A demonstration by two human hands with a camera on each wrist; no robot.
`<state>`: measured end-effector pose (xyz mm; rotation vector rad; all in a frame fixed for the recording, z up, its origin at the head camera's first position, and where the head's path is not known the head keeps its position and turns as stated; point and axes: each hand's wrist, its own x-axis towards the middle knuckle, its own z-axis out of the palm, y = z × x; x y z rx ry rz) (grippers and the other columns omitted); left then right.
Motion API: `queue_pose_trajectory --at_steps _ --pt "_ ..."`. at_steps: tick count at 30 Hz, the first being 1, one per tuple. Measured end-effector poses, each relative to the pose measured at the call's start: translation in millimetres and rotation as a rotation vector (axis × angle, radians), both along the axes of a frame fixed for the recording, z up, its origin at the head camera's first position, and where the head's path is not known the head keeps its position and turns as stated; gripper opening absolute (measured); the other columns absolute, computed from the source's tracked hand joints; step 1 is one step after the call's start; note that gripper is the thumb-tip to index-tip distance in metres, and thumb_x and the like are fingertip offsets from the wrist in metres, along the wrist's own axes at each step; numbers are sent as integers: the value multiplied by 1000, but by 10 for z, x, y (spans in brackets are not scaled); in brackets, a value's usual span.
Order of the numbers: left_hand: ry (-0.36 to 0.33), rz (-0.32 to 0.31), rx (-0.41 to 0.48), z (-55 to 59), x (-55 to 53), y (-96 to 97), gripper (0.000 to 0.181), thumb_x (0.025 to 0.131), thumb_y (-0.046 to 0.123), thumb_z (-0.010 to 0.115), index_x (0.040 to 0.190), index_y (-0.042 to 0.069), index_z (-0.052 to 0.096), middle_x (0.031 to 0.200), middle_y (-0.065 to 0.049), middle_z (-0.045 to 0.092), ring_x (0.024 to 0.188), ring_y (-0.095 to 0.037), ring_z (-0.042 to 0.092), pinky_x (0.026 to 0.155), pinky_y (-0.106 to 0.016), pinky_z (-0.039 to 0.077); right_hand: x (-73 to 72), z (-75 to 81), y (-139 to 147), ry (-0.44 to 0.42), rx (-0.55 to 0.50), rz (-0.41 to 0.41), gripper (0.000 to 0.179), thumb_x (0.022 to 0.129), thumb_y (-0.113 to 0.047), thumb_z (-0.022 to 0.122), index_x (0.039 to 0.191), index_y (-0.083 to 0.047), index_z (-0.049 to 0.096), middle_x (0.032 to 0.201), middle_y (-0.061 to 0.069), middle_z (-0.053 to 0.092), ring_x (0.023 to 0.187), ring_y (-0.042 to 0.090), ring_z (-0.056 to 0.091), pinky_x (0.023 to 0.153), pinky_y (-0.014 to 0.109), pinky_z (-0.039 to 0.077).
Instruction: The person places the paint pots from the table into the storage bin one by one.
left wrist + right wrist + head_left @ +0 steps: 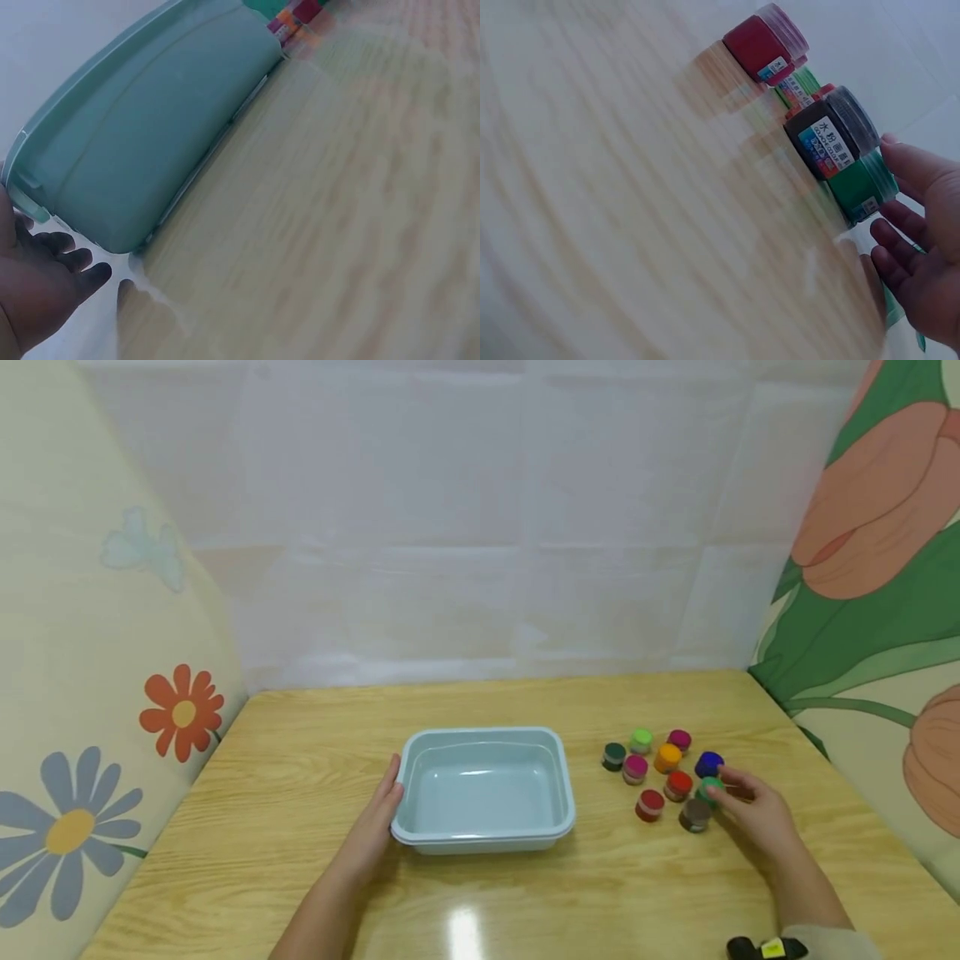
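A pale blue plastic basin [483, 839] sits on the wooden table. My left hand [375, 827] rests against its left end, the thumb by the rim and the fingers along the outside; the left wrist view shows these fingers loosely spread below the rim. To the right stands a group of small paint jars with coloured lids. My right hand [761, 818] reaches into its right side, thumb and forefinger spread about a green jar [862, 184]. A brown jar [829, 139] is close in front of the green one, and a blue jar [708, 764] stands just behind it.
Beside the green jar are a red jar [678, 786], a dark red jar [649, 805], an orange jar [667, 758] and several others. A white sheet [487, 527] hangs behind the table [315, 760]. Flower-patterned cloths flank it on both sides.
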<state>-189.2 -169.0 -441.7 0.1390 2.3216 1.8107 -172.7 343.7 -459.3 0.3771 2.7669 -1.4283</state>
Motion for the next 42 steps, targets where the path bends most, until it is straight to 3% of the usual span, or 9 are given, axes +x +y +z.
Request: queue_pose_trajectory --at_steps 2,4,9,14,19,22,26,32,42 --pt "-9 3 -3 -3 11 -7 62 107 42 26 159 20 2 167 0 -5 153 -29 -10 121 -58 -6 12 -15 1 -12 -25 0 77 96 -48 56 149 3 33 148 29 39 129 37 43 87 12 44" --pt "-17 3 -2 -11 18 -14 61 107 42 26 159 22 2 166 4 -6 153 -28 -10 121 -58 -7 25 -19 6 -29 -43 4 79 95 -48 57 151 1 31 149 28 38 131 37 42 89 12 44" --pt "1 -9 30 -34 19 -17 60 107 36 28 159 21 2 166 5 -6 153 -27 -11 121 -57 -7 37 -2 29 -69 -42 35 83 93 -50 61 152 0 29 152 31 32 136 45 36 112 56 34" --pt "26 -29 54 -41 12 -11 61 107 31 30 159 20 0 166 3 -8 153 -29 -13 120 -59 -9 44 11 37 -77 -29 45 81 94 -48 61 151 1 30 151 33 32 136 48 35 113 61 29" --pt "39 -27 54 -44 10 5 62 105 26 34 159 18 5 167 0 -5 153 -30 -11 120 -60 -7 49 28 36 -68 -75 9 80 93 -45 62 150 2 31 148 30 37 129 39 43 99 29 49" --pt "36 -28 65 -49 15 8 65 104 24 38 159 18 5 167 -2 -5 153 -31 -11 120 -60 -7 50 73 58 -41 -31 4 78 94 -45 60 149 3 34 145 30 42 125 36 47 82 11 44" --pt "34 -21 71 -56 21 3 66 103 23 39 159 18 4 167 -1 -6 153 -32 -11 120 -61 -7 45 183 70 15 89 26 75 96 -49 56 147 3 38 140 31 48 118 33 53 77 10 40" --pt "32 -15 60 -52 33 -5 66 103 24 39 159 20 5 167 0 -4 153 -31 -10 120 -61 -6 5 372 -58 72 97 41 73 94 -50 59 146 -3 43 138 25 53 102 0 48 74 7 44" --pt "36 -13 66 -50 36 5 65 103 23 39 159 20 7 167 -1 -3 153 -32 -9 121 -60 -5 -157 608 -413 104 37 130 67 94 -46 62 145 -6 46 131 19 57 93 -7 52 80 14 47"
